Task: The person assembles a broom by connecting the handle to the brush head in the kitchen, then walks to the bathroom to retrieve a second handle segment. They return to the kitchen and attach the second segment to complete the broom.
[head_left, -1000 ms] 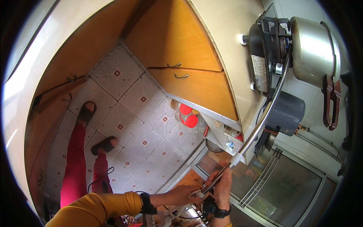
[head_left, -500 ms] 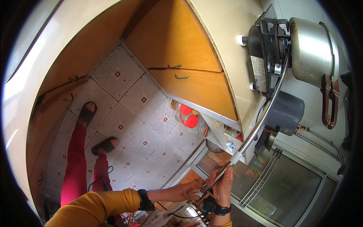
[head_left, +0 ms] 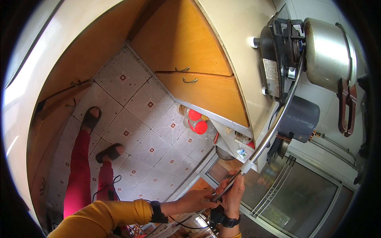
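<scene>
A long silver metal pole with a pale collar runs from my hands up toward the stove at the upper right; the fisheye bends it. My right hand is closed around the pole just below the collar. Beside it, my left hand has its fingers closed at the pole's lower part, partly hidden by the other hand. Both wrists wear black bands, and the left arm has a yellow sleeve. The pole's far end disappears by the stove.
On the right are a gas stove, a pressure cooker and a dark grey pot. Red-lidded jars stand on the tiled floor by the wooden cabinets. A glazed door is at lower right.
My left hand has shifted slightly right along the pole, closer to my right hand. A white bit seen earlier at its fingers no longer shows. The pole stays almost still.
</scene>
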A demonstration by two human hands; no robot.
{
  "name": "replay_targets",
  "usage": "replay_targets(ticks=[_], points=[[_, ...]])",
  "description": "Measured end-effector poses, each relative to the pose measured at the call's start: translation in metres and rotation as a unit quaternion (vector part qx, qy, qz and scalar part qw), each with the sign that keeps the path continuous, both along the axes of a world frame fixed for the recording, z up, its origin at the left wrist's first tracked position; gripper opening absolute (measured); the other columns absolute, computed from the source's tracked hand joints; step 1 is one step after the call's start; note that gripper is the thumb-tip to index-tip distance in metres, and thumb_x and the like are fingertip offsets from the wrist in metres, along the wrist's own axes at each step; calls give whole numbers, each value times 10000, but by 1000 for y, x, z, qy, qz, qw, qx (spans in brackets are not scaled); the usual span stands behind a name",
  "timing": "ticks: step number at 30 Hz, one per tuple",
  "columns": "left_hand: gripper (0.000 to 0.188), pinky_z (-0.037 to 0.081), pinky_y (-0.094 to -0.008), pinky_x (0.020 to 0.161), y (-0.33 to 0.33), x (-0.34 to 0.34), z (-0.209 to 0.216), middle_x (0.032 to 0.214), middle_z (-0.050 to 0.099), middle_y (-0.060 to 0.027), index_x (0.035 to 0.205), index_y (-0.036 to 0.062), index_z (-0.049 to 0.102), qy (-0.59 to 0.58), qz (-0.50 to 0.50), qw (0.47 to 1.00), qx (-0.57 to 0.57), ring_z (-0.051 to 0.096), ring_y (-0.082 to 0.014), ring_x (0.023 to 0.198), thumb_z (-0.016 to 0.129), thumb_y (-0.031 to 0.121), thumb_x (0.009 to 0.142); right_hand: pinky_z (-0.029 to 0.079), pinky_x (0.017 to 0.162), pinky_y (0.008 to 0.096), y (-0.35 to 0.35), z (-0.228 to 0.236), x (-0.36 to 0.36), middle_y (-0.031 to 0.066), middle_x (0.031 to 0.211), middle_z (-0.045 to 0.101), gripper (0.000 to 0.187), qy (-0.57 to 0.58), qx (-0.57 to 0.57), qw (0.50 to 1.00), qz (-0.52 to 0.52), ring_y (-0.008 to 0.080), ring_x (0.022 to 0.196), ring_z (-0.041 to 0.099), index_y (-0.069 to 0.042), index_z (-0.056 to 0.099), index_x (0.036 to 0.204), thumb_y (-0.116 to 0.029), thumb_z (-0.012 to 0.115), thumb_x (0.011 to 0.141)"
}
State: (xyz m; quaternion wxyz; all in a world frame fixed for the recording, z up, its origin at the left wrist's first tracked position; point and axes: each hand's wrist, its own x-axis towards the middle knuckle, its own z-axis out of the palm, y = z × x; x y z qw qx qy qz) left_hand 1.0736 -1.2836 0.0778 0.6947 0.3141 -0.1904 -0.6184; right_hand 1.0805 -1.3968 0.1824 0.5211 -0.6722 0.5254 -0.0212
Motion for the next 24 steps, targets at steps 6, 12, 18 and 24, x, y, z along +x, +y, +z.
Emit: replay_targets(ticks=[6,12,18,24], points=[[447,461,-350,716,-6,5,3,890,649,-117,1129,56,493,-41,-40,998,18,629,-290,804,638,366,842,412,424,276,-4,0,-3,42,590,464,391,0,9,1000,-22,140,461,475,-70,458,1061,-448,399,985],[402,463,-354,686,-8,6,4,863,652,-126,1026,36,581,-48,2,999,4,621,-279,757,638,400,866,374,411,286,-3,-5,-9,29,574,416,517,-16,44,995,-84,147,437,420,-72,493,987,-562,333,962],[410,441,-355,635,-7,7,-3,807,632,-120,1063,75,606,-78,4,997,-29,584,-260,676,603,444,884,331,395,276,-8,-5,-14,46,576,420,490,-59,132,988,-56,154,423,401,-63,472,908,-546,403,950],[409,431,-354,622,-7,4,-4,782,613,-118,1053,77,612,-81,-14,996,-28,563,-248,656,599,450,886,302,390,257,-6,-5,-15,29,551,395,457,-50,109,992,-43,125,420,367,-70,470,905,-523,429,952]])
